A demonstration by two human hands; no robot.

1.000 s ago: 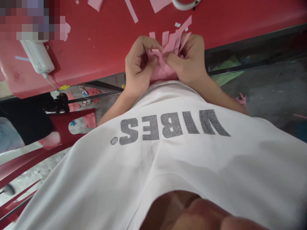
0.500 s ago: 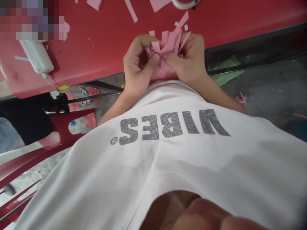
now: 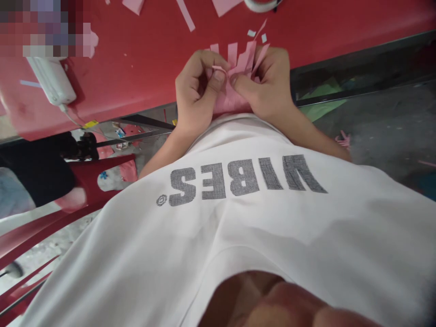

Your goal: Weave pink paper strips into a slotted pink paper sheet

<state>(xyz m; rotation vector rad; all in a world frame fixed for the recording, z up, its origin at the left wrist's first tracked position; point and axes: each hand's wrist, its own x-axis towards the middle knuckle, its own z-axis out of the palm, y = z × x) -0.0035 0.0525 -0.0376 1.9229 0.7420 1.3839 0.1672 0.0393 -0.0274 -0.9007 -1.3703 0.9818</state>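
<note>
Both hands hold a piece of pink paper (image 3: 229, 97) cut into a fringe of strips, at the near edge of the red table (image 3: 143, 59). My left hand (image 3: 195, 97) pinches one curled strip between thumb and fingers. My right hand (image 3: 269, 86) grips the paper from the other side, thumb pressed next to the left thumb. Loose strip ends stick up past the fingers. My white shirt with grey lettering fills the lower half of the view.
Pink paper scraps (image 3: 185, 16) lie on the table, with a roll of tape (image 3: 260, 4) at the top edge and a white charger (image 3: 52, 81) at the left. A red chair (image 3: 88, 181) and another person's leg (image 3: 41, 172) are at the left. Green paper (image 3: 320, 104) lies on the floor.
The left thumb and fingers shifted slightly along the strip, curling it tighter. The upright strip ends lowered a little. Both hands stayed in place.
</note>
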